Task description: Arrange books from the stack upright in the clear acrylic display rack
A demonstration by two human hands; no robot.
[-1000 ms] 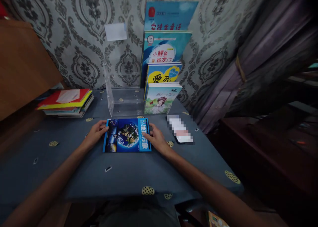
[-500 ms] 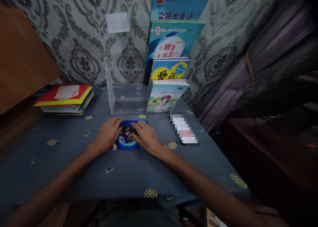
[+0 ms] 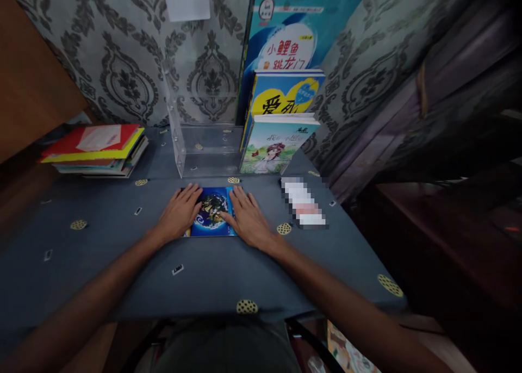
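A blue book (image 3: 213, 221) with a globe-like picture on its cover lies flat on the cloth-covered table (image 3: 204, 286). My left hand (image 3: 179, 212) rests on the book's left side, fingers stretched out and flat. On the right side lies my right hand (image 3: 247, 215), its fingers spread and the thumb pointing in over the cover. Both palms face down and neither hand is wrapped around anything. Just behind the book stands a clear acrylic rack (image 3: 178, 139); its right part holds upright books, with a light green book (image 3: 269, 147) in front.
Behind the green book rise a yellow and blue book (image 3: 281, 93) and a taller teal book (image 3: 302, 33). A stack of books (image 3: 98, 150) with a red one on top lies at the left. A pixelated, blurred-out item (image 3: 304, 203) is on the right. A curtain (image 3: 387, 128) hangs beyond.
My right hand has slid right, from over the picture to the book's right edge, fingers now spread flatter. My left hand stays on the left side. The view has tipped down somewhat.
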